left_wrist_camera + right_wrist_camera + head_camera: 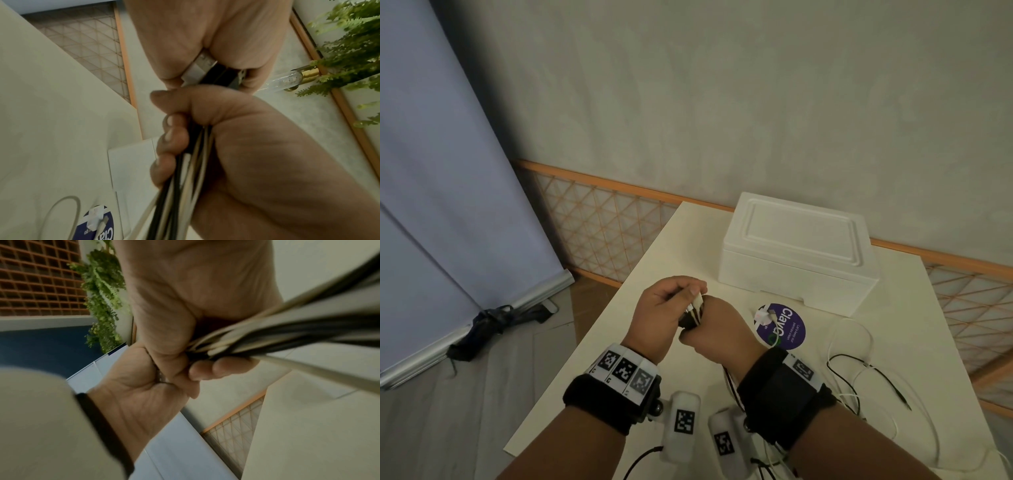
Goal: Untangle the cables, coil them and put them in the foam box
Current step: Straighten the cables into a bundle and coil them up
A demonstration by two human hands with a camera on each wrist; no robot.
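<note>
- While gripped as one bundle (185,170) in the fisted right hand (717,330), with plug ends (203,69) pinched by the left hand (664,308): could snag and tighten if pulled.
- Loose cables (859,370) trailing on the table (619,342); foam box (798,250) just beyond, lid on.
- Tangle itself hidden; wire count unclear.

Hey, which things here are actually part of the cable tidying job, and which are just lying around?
Part of the job:
- cable bundle, gripped by left hand and right hand
- loose cables on the table
- foam box, lid on

Lying about:
- purple round sticker
- folded backdrop stand on the floor
</note>
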